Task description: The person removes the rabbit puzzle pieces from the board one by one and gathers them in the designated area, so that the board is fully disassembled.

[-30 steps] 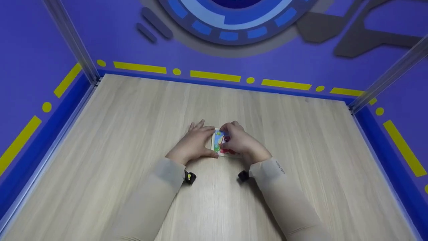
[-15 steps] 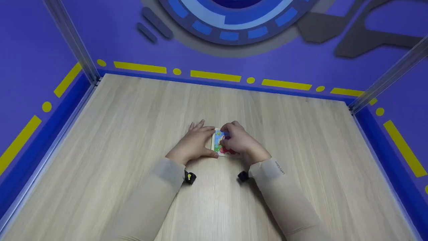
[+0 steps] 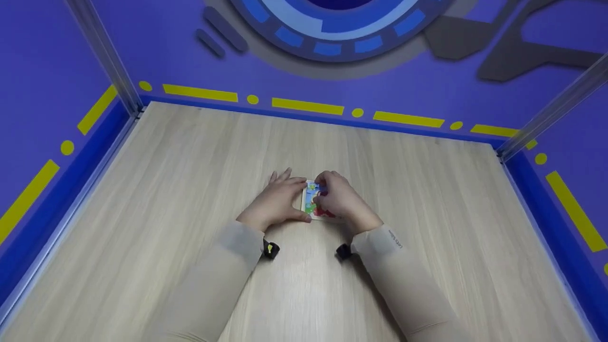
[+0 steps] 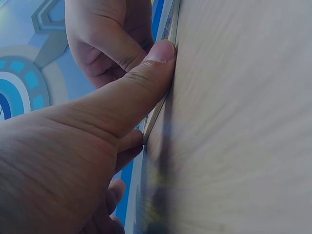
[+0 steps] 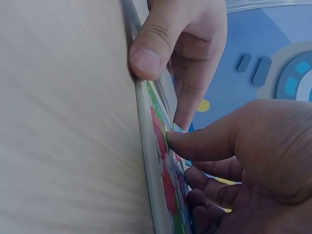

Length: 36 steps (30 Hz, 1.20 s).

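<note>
Little is moved since 0.5 s ago: head view is shifted slightly, right wrist is brought a touch inward, board and left hand are kept in place. The picture board (image 3: 309, 200) is laid flat on the wood-grain table (image 3: 427, 213), between the 2 hands, near table centre. Its left side is held by the left hand (image 3: 277, 202): thumb is set at the near left corner, index at the far left corner, wide span between, other fingers spread outward. The board's right part is covered by the right hand (image 3: 341, 195): fingers are half curled, thumb tip is rested on the printed face; whether a loose piece is pinched cannot be told. Red, green and blue print is seen on the face. Beige sleeves (image 3: 204, 285) are worn on both arms, 1 small black device (image 3: 271, 250) at each wrist. The table is bounded by blue-purple walls (image 3: 304, 85) marked with yellow dashes and dots.
</note>
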Available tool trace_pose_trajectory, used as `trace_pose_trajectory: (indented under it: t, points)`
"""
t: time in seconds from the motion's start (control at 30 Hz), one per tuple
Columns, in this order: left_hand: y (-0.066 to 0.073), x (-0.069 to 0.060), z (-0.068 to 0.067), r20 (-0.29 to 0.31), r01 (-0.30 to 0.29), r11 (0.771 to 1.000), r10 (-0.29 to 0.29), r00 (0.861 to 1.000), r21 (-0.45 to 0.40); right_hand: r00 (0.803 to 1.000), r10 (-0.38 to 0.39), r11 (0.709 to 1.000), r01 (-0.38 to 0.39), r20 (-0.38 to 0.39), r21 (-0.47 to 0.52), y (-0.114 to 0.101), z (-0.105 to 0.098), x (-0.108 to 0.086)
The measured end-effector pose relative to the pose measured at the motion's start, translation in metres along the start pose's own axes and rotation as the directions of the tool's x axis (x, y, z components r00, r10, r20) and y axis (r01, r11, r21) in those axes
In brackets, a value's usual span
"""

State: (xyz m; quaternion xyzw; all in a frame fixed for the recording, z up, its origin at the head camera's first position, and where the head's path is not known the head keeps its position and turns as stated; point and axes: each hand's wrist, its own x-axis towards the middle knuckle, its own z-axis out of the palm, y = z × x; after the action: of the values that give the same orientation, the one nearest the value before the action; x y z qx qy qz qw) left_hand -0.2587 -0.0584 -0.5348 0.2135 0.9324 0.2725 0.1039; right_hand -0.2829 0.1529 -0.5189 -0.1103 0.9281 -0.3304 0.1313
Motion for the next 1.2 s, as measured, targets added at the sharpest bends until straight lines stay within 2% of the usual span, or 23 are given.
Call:
trace_pose_trajectory:
  t: [0.17, 0.27, 0.57, 0.77, 0.97, 1.2]
  points:
    - [0.000, 0.001, -0.002, 0.001, 0.000, 1.000, 0.000, 1.000, -0.002, 0.999, 0.038, 0.992, -0.038, 0.003, 0.122, 0.002, -0.002, 0.004]
    - [0.000, 0.001, -0.003, 0.004, 0.002, 1.000, -0.002, 1.000, -0.006, 0.999, 0.033, 0.985, -0.032, -0.001, 0.167, 0.005, -0.004, 0.007]
    - [0.000, 0.000, -0.001, 0.016, 0.010, 1.000, -0.010, 1.000, -0.010, 1.000, -0.013, 0.986, 0.012, 0.006, 0.165, 0.017, -0.011, 0.011]
    - [0.000, 0.000, -0.002, 0.021, 0.015, 1.000, -0.014, 1.000, -0.013, 0.999, -0.028, 0.974, 0.020, 0.034, 0.224, 0.022, -0.017, 0.013]
    - [0.000, -0.001, -0.002, 0.023, 0.017, 1.000, -0.017, 1.000, -0.025, 0.999, -0.009, 0.959, -0.003, 0.043, 0.282, 0.025, -0.025, 0.013]
    - [0.003, 0.001, -0.002, 0.024, 0.005, 0.999, -0.004, 1.000, -0.032, 0.999, 0.029, 0.927, -0.041, 0.039, 0.373, 0.036, -0.041, 0.010]
